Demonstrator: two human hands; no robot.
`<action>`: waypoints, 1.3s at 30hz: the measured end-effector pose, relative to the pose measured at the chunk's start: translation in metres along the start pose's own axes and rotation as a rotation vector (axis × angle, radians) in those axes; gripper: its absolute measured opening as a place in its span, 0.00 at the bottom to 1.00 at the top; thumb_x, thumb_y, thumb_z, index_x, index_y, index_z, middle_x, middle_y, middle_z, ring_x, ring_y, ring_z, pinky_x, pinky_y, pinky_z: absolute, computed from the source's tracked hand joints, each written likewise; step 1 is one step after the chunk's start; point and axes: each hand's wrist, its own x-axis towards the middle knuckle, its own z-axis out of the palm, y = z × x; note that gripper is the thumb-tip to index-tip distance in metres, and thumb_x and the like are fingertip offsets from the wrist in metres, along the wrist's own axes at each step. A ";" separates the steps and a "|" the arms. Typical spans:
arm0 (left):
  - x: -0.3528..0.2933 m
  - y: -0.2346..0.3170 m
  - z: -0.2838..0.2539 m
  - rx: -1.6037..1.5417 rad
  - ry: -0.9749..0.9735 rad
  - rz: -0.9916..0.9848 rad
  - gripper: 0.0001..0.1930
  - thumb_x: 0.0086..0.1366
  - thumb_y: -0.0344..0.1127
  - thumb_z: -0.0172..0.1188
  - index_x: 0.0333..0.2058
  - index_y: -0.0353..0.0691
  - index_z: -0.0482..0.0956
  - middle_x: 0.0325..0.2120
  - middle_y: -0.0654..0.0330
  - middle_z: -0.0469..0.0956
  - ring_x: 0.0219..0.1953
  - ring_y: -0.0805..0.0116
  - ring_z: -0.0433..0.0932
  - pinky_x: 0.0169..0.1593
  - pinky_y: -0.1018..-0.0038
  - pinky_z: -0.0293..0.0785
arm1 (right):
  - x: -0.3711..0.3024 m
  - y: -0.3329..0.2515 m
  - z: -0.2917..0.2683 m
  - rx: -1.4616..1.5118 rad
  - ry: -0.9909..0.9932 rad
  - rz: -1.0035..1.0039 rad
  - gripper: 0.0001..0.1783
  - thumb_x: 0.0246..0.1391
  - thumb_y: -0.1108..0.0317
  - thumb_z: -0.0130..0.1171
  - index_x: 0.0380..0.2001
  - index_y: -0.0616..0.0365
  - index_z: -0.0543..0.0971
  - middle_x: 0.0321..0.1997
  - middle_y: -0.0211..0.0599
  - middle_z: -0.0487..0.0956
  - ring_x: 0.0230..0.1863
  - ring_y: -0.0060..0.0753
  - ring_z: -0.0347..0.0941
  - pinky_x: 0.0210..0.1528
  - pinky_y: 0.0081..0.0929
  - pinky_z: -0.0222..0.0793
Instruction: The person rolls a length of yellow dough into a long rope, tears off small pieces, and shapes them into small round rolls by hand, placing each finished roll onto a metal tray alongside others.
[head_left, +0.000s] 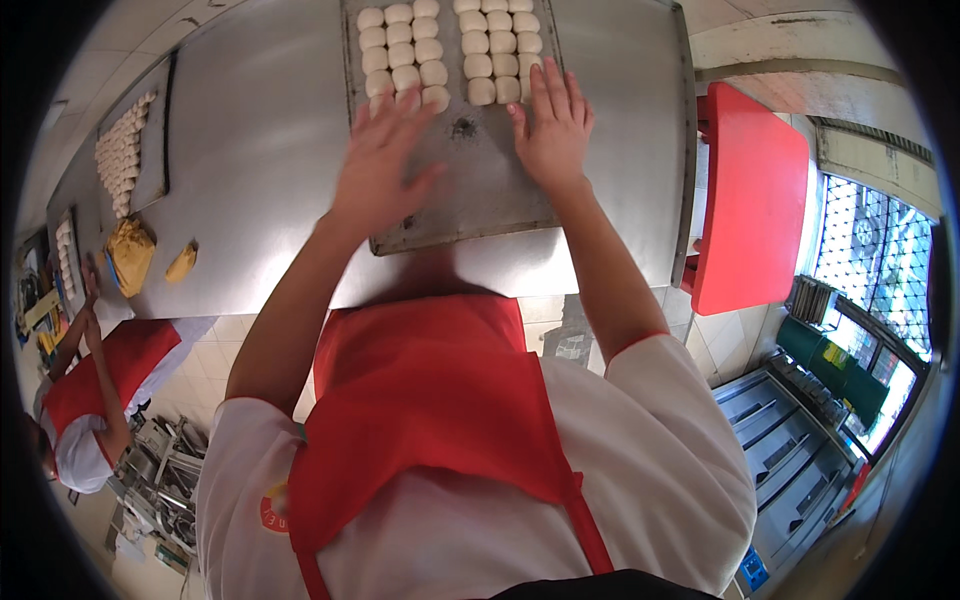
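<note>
Two blocks of round, pale dough balls, a left block [401,43] and a right block [502,42], lie in tight rows on a dark metal baking tray [470,190]. My left hand [380,170] is spread at the near end of the left block, its fingertips overlapping the closest balls; motion blurs it slightly. At the near right corner of the other block is my right hand [556,130], fingers stretched out and partly covering a ball. Whether either palm presses on the dough, I cannot tell. Neither hand grips anything.
The tray rests on a long steel table [260,150]. Farther left are another tray of dough balls [125,150], a yellow-brown bag [130,255] and a small yellow item [182,263]. A co-worker in a red apron [115,370] stands there. A red table [752,200] is at right.
</note>
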 end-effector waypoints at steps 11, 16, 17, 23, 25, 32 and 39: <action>-0.348 -0.271 -0.135 0.394 0.145 -0.851 0.43 0.61 0.55 0.73 0.71 0.43 0.69 0.69 0.47 0.70 0.73 0.45 0.64 0.76 0.43 0.54 | -0.028 -0.153 0.027 0.206 0.025 -0.149 0.32 0.73 0.49 0.54 0.71 0.57 0.72 0.73 0.47 0.74 0.74 0.55 0.67 0.75 0.57 0.56; -0.364 -0.289 -0.144 0.385 0.218 -0.743 0.26 0.65 0.51 0.70 0.60 0.53 0.80 0.59 0.64 0.78 0.69 0.60 0.71 0.79 0.39 0.43 | -0.088 -0.389 0.111 0.771 -0.442 -0.186 0.13 0.65 0.66 0.65 0.50 0.58 0.87 0.50 0.46 0.86 0.45 0.43 0.86 0.49 0.34 0.82; -0.371 -0.300 -0.146 0.370 0.260 -0.685 0.25 0.65 0.51 0.70 0.58 0.52 0.81 0.57 0.64 0.80 0.67 0.60 0.72 0.79 0.39 0.43 | -0.092 -0.436 0.134 0.820 -0.549 -0.184 0.12 0.65 0.66 0.66 0.48 0.57 0.88 0.49 0.45 0.85 0.42 0.39 0.86 0.46 0.33 0.82; -0.376 -0.326 -0.146 0.177 0.240 -0.507 0.21 0.63 0.46 0.71 0.54 0.53 0.84 0.49 0.67 0.81 0.58 0.64 0.78 0.78 0.37 0.44 | -0.083 -0.563 0.203 0.711 -0.603 -0.097 0.20 0.65 0.64 0.69 0.54 0.65 0.82 0.40 0.40 0.86 0.39 0.30 0.83 0.44 0.28 0.80; -0.383 -0.334 -0.147 0.125 0.340 -0.483 0.19 0.62 0.45 0.72 0.52 0.54 0.85 0.46 0.68 0.82 0.56 0.66 0.80 0.78 0.36 0.45 | -0.083 -0.573 0.217 0.774 -0.712 0.002 0.19 0.61 0.65 0.72 0.51 0.66 0.83 0.38 0.41 0.87 0.37 0.33 0.84 0.40 0.30 0.80; -0.392 -0.356 -0.149 0.104 0.328 -0.366 0.21 0.59 0.49 0.74 0.50 0.53 0.86 0.42 0.68 0.83 0.53 0.66 0.80 0.79 0.38 0.44 | -0.076 -0.577 0.224 1.038 -0.726 0.323 0.14 0.59 0.72 0.73 0.45 0.66 0.82 0.40 0.37 0.85 0.40 0.24 0.81 0.43 0.27 0.78; -0.371 -0.356 -0.191 -0.365 0.653 -0.532 0.24 0.66 0.44 0.72 0.57 0.41 0.81 0.46 0.59 0.84 0.53 0.66 0.82 0.67 0.54 0.70 | -0.024 -0.627 0.182 1.091 -0.810 0.174 0.16 0.66 0.69 0.66 0.53 0.64 0.81 0.48 0.34 0.83 0.42 0.22 0.79 0.47 0.26 0.77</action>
